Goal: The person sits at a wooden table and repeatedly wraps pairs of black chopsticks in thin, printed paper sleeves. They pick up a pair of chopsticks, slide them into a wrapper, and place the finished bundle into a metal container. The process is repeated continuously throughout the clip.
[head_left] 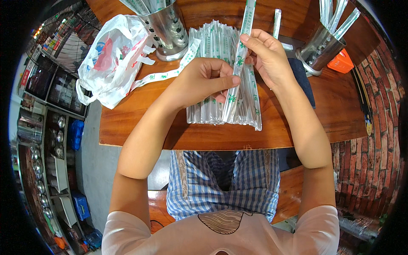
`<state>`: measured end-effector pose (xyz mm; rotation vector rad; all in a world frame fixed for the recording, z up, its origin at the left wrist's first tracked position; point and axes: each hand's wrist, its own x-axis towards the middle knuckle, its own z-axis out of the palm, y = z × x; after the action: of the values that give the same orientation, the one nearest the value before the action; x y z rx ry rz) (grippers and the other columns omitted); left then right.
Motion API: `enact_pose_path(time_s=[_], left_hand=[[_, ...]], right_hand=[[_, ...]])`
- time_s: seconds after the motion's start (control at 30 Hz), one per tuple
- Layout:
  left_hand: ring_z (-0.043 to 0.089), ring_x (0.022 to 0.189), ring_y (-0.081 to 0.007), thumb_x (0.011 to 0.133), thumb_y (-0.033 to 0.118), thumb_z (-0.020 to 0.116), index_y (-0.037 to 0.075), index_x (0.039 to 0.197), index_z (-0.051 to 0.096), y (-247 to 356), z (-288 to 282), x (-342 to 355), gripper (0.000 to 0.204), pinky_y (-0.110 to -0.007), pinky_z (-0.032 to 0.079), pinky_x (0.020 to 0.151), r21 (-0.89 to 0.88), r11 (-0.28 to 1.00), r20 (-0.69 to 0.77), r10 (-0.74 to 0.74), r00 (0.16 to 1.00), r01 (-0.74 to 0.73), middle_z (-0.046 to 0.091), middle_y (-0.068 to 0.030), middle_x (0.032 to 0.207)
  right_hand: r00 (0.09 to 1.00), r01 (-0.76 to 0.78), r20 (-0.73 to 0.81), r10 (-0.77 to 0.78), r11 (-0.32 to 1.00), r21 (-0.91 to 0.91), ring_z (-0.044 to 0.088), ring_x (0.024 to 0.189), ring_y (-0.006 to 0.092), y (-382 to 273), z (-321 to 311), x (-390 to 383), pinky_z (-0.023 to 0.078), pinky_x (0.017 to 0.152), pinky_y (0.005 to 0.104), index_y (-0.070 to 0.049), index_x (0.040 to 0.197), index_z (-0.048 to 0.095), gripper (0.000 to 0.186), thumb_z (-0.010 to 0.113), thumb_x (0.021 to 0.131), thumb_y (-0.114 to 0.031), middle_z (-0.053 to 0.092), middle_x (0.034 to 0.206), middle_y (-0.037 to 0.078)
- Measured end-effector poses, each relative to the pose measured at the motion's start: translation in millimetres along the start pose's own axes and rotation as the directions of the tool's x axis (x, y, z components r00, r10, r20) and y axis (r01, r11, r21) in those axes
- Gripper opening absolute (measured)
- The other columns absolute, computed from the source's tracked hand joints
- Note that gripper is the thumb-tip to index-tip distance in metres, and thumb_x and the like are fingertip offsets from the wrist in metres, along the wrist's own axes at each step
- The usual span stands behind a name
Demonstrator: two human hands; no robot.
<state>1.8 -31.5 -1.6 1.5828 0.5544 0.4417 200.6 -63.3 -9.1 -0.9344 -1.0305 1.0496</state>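
Note:
A long, slim wrapped packet point(247, 19), silvery white with green print, slants between my hands; it looks like wrapped chopsticks. My left hand point(202, 80) pinches its lower part between thumb and fingers. Higher up, my right hand point(270, 55) grips the same packet with thumb and fingertips. Beneath them lies a pile of similar wrapped packets point(204, 111) side by side on the wooden table. A white paper strip with green print point(159, 77) stretches from beside my left hand toward a plastic bag.
The white plastic bag point(111, 63) lies at the left. Behind it a metal holder point(169, 33) contains packets. Another metal holder point(321, 49) stands at the right, near an orange box-like object point(341, 62). A dark cloth-like item point(304, 83) lies beside my right forearm; one packet point(277, 23) lies farther back.

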Motion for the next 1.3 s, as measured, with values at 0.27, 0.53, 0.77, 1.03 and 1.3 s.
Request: enact_pose_path(time_s=[0.27, 0.53, 0.77, 1.03, 1.3], left_hand=[[0.057, 0.054, -0.0049, 0.089, 0.023, 0.071, 0.004, 0.084, 0.063, 0.3, -1.7, 0.2, 0.021, -0.018, 0.049, 0.047, -0.058, 0.998, -0.023, -0.024, 0.999, 0.022, 0.058, 0.0024, 0.066], [0.056, 0.042, -0.0055, 0.09, 0.022, 0.069, 0.006, 0.079, 0.059, 6.0, -1.5, -3.1, 0.022, -0.015, 0.045, 0.037, -0.305, 0.948, 0.049, -0.074, 0.996, 0.085, 0.058, 0.0003, 0.059], [0.064, 0.052, -0.0105, 0.089, 0.026, 0.07, 0.005, 0.079, 0.061, 3.3, -7.3, 0.0, 0.025, -0.017, 0.049, 0.042, -0.375, 0.918, 0.127, -0.087, 0.988, 0.129, 0.063, -0.0037, 0.066], [0.045, 0.051, -0.0082, 0.097, 0.034, 0.057, 0.003, 0.099, 0.052, -2.2, -5.4, -1.9, 0.031, -0.018, 0.038, 0.039, -0.637, 0.754, 0.32, 0.073, 0.945, 0.158, 0.048, -0.0014, 0.067], [0.042, 0.056, -0.0039, 0.101, 0.038, 0.048, 0.008, 0.094, 0.046, 3.0, -11.0, -3.0, 0.03, -0.014, 0.039, 0.034, -0.78, 0.547, 0.469, 0.188, 0.863, 0.304, 0.04, 0.0032, 0.07]], right_hand=[[0.994, -0.081, 0.075, 0.076, 0.995, 0.065, 0.061, 0.075, 0.0074, 4.7, -1.4, 1.0, 0.052, 0.065, 0.0226, -0.007, 0.095, 0.063, 0.016, 0.068, 0.09, -0.021, 0.064, 0.083, 0.0], [0.965, -0.26, 0.072, 0.251, 0.948, 0.181, 0.058, 0.078, 0.0064, 13.7, 3.1, 1.1, 0.048, 0.065, 0.0187, -0.009, 0.095, 0.064, 0.013, 0.067, 0.091, -0.021, 0.063, 0.087, -0.002], [0.962, -0.272, 0.105, 0.253, 0.929, 0.251, 0.062, 0.083, 0.0103, 18.9, 0.5, 1.9, 0.054, 0.071, 0.0242, -0.007, 0.096, 0.064, 0.018, 0.066, 0.091, -0.023, 0.065, 0.09, 0.003], [0.878, -0.372, 0.466, 0.104, 0.762, 0.53, 0.06, 0.102, 0.0167, 8.9, -4.4, 2.8, 0.049, 0.086, 0.0301, -0.001, 0.136, 0.047, 0.052, 0.044, 0.09, -0.026, 0.06, 0.127, 0.015], [0.903, -0.285, 0.429, 0.005, 0.753, 0.592, 0.062, 0.101, 0.02, 15.2, -8.7, 2.9, 0.051, 0.083, 0.034, -0.003, 0.118, 0.059, 0.028, 0.053, 0.094, -0.017, 0.065, 0.111, 0.009]])
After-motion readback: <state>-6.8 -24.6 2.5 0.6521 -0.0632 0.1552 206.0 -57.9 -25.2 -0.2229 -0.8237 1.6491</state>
